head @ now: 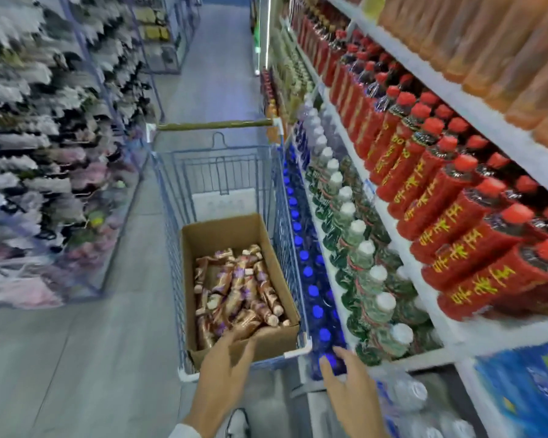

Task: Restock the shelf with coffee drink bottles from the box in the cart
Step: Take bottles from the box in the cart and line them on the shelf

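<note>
A brown cardboard box (263, 338) sits in the blue wire cart (171, 222) and holds several brown-and-purple coffee drink bottles (234, 289) lying loose. My left hand (227, 365) reaches over the box's near edge, fingers spread, fingertips touching the nearest bottles, nothing clearly gripped. My right hand (348, 387) hovers open to the right of the cart, beside the blue-capped bottles (314, 292) on the low shelf. The shelf (424, 273) runs along the right side.
The shelves on the right carry red-labelled bottles (456, 200), green white-capped bottles (361, 248) and orange drinks (503, 42) above. Water bottles (415, 396) lie at the bottom right. Racks of hanging goods (45, 153) line the left. The grey aisle floor (86, 343) stretches ahead.
</note>
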